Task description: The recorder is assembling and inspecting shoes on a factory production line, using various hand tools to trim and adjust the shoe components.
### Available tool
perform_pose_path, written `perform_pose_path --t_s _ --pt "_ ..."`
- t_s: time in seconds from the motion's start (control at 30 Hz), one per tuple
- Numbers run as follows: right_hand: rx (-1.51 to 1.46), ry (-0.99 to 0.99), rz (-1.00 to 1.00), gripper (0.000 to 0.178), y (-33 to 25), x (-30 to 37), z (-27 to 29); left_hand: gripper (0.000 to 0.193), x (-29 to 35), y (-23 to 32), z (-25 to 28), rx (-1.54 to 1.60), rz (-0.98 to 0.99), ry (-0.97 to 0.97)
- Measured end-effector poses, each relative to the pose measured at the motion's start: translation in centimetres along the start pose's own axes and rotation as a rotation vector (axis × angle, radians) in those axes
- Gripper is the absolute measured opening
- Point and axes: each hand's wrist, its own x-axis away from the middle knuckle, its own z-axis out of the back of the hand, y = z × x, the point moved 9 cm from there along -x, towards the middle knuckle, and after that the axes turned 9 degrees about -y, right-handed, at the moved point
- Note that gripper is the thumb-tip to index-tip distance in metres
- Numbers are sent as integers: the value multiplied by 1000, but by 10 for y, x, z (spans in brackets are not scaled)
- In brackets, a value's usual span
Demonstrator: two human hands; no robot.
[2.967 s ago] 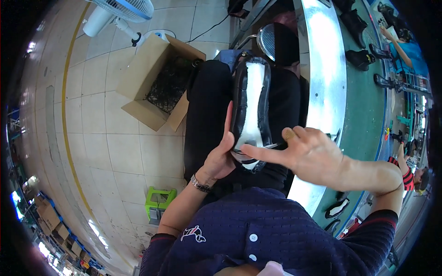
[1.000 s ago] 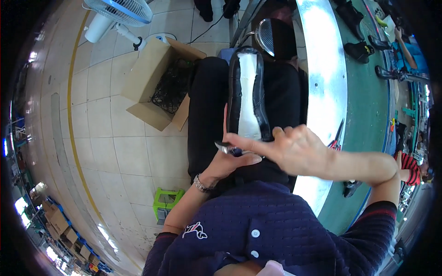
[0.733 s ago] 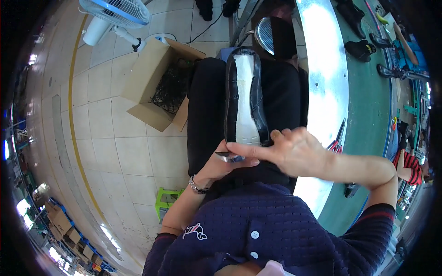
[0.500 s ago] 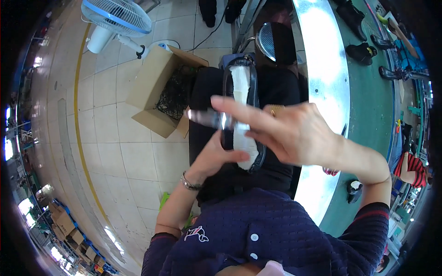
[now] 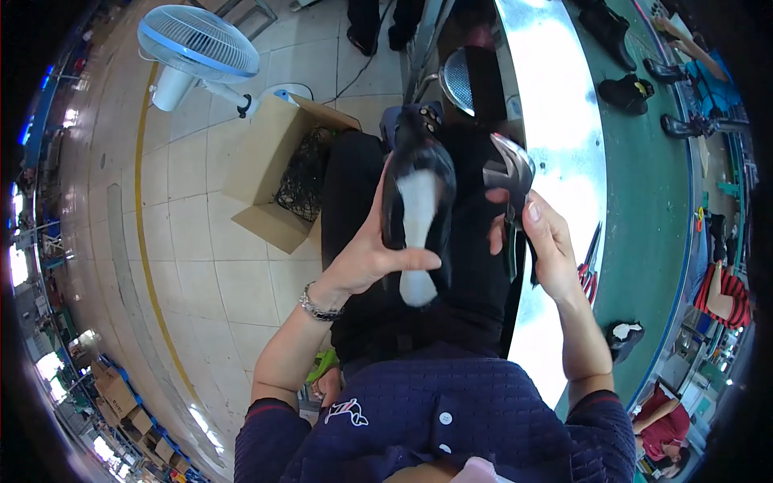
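Above my lap, a black shoe (image 5: 419,211) points away from me with its underside up; a long white insole strip runs down its middle. My left hand (image 5: 372,256) is closed round the shoe's left side, thumb laid across the white strip near the heel end. To the right of the shoe, my right hand (image 5: 541,241) grips a pair of lasting pincers (image 5: 513,173) by the dark handles. Their metal head points away from me, apart from the shoe. Some of the right fingers are hidden behind the handles.
A bright metal bench (image 5: 564,121) edges my right side, with red-handled tools (image 5: 589,278) on it. Beyond, a green belt (image 5: 636,193) carries black shoes (image 5: 626,94). On the left stand an open cardboard box (image 5: 278,173) with black stringy material and a fan (image 5: 197,44).
My right hand has drawn the pincers off the shoe, to the right. The shoe has tilted in my left hand, which has shifted slightly left.
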Motion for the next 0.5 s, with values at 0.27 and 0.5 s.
perform_pose_path --t_s 0.27,0.5 --pt "-504 -311 -372 26 70 51 -46 152 -11 -56 -9 -137 -190 -183" --pt "-428 -390 -416 33 76 61 -55 98 -18 -52 -1 89 -49 -26"
